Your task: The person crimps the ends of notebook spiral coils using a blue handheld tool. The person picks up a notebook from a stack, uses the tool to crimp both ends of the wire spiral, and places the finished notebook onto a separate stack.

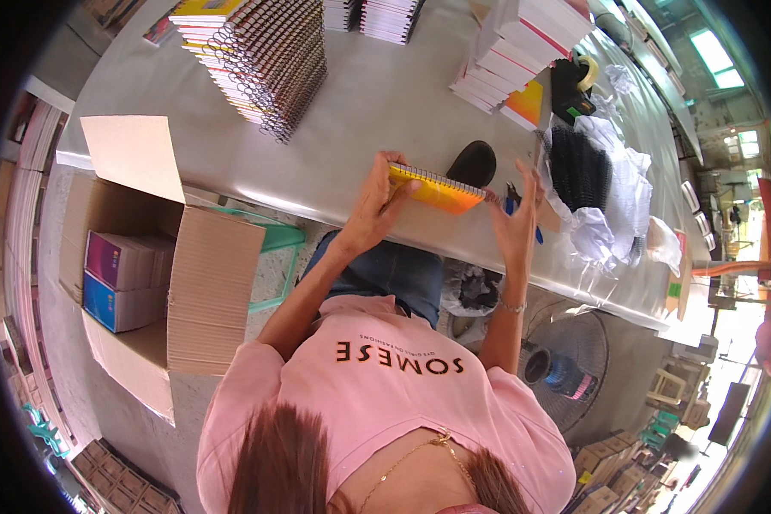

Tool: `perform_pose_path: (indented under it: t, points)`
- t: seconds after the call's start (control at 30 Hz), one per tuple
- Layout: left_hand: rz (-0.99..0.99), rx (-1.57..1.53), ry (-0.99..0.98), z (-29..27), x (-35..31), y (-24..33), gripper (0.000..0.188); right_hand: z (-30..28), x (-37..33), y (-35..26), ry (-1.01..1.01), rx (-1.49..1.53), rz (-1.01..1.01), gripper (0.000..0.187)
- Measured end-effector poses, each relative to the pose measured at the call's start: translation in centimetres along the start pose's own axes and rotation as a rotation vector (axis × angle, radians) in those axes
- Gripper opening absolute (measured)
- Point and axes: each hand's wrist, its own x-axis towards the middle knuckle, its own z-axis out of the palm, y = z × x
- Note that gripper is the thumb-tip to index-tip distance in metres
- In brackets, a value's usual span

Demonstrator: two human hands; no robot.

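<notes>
My left hand [380, 208] grips the left end of a yellow-orange spiral notebook [438, 192], with the thumb on its near side. A dark coil runs along the notebook's upper edge. At the notebook's right end is my right hand [516, 214], its thumb and fingers apart beside the end of the coil. Whether the right thumb touches the coil I cannot tell. Just behind the notebook lies a dark oval object [474, 161]. A blue-handled tool [511, 206] shows partly behind my right hand.
Spiral notebooks [261, 64] stand stacked at the back left, unbound books [522, 43] at the back right. Black coils [579, 167] lie among white plastic [630, 184], near a tape dispenser [571, 90]. An open carton [216, 287] holds books on the left; a fan [578, 373] stands below right.
</notes>
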Motion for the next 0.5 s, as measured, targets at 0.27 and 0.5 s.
perform_pose_path:
  t: [0.27, 0.5]
  points:
    - [-0.030, -0.053, 0.109, 0.0, 0.1, 0.1, 0.027, -2.1, -4.3, 1.9, -0.021, -0.147, 0.151, 0.051]
    - [0.069, 0.092, 0.106, -0.3, 0.3, 1.0, 0.018, -3.0, -4.8, -3.4, 0.248, 0.230, 0.040, 0.048]
